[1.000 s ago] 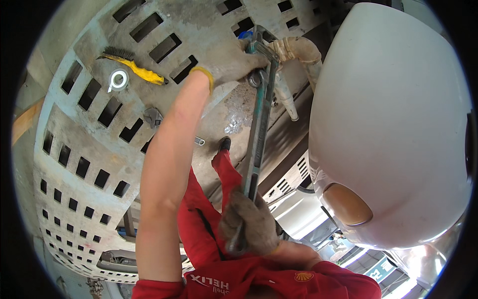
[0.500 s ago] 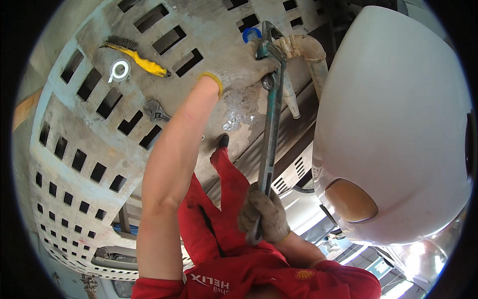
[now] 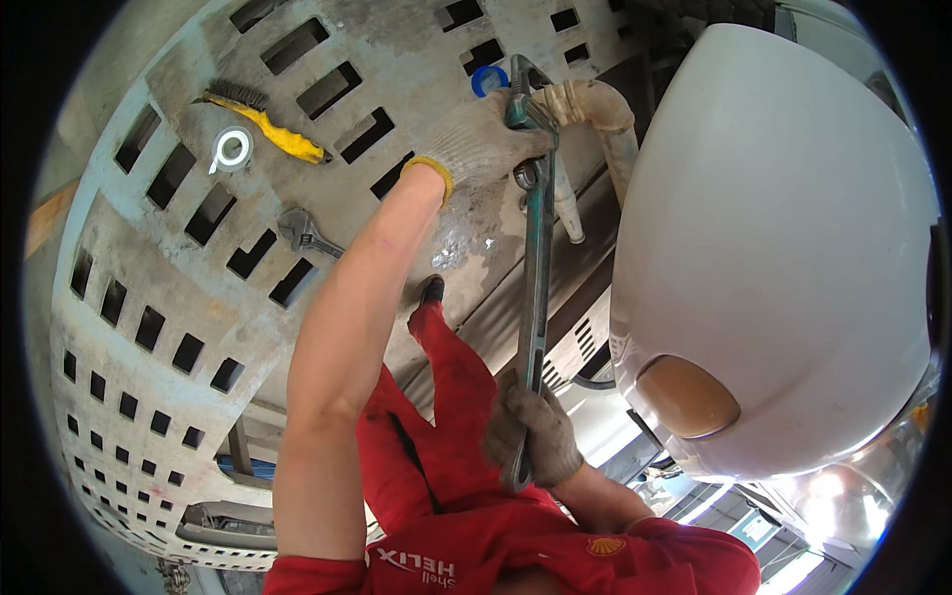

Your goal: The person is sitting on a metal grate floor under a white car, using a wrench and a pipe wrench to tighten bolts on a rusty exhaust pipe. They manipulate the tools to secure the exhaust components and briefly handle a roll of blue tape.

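Note:
A long green and grey pipe wrench runs from the pipe down toward my body. Its jaws are at a beige, elbowed pipe; whether they grip it is partly hidden. My left hand, in a pale work glove with a yellow cuff, is closed around the wrench near its head. In a dirty glove, my right hand wraps the handle close to its lower end. A blue ring-shaped piece lies just beyond my left hand.
On the slotted grey metal surface at left lie a yellow-handled wire brush, a white tape roll and an adjustable wrench. A large white rounded casing with an amber oval panel bulks close on the right.
The handle's lower end has swung slightly to the right, with my right hand on it. My left hand stays at the wrench head. The whole view has shifted a little.

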The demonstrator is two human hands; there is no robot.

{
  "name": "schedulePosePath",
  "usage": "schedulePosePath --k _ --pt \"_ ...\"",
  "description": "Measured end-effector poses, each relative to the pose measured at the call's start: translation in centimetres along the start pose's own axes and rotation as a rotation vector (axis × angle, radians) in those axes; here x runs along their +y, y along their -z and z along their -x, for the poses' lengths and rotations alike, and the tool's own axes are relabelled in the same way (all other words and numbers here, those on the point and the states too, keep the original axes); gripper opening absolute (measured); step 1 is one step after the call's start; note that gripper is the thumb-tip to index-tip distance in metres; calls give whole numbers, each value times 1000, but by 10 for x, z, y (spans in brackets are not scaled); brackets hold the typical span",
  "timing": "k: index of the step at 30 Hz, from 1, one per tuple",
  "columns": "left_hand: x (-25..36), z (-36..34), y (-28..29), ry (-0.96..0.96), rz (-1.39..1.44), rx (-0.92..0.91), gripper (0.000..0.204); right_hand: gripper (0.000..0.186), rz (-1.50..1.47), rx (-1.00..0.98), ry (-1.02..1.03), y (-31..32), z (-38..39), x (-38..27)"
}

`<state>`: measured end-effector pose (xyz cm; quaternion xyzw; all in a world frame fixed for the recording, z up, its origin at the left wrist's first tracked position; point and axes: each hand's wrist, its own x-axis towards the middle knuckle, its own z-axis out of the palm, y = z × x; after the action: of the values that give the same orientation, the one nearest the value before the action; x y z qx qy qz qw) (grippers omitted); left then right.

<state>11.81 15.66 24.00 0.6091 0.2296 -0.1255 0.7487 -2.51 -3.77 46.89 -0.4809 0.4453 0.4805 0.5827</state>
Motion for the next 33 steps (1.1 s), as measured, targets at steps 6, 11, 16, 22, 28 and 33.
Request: schedulePosePath --k 6,11,16,22,28,33 --pt "-2 -12 9 1 -44 -48 53 17 109 93 31 -44 0 7" --pt "-2 -12 10 19 97 -129 58 17 94 125 31 -51 -2 7" --pt "2 6 -9 -90 -175 61 74 22 152 59 39 40 -8 1" --pt "0 17 -20 -46 -192 35 83 15 241 44 -8 91 -18 -13" --pt "3 2 -6 -66 -281 -24 85 17 208 89 24 34 -8 0" --pt "-11 -15 31 86 298 -50 100 17 176 80 21 9 4 -8"
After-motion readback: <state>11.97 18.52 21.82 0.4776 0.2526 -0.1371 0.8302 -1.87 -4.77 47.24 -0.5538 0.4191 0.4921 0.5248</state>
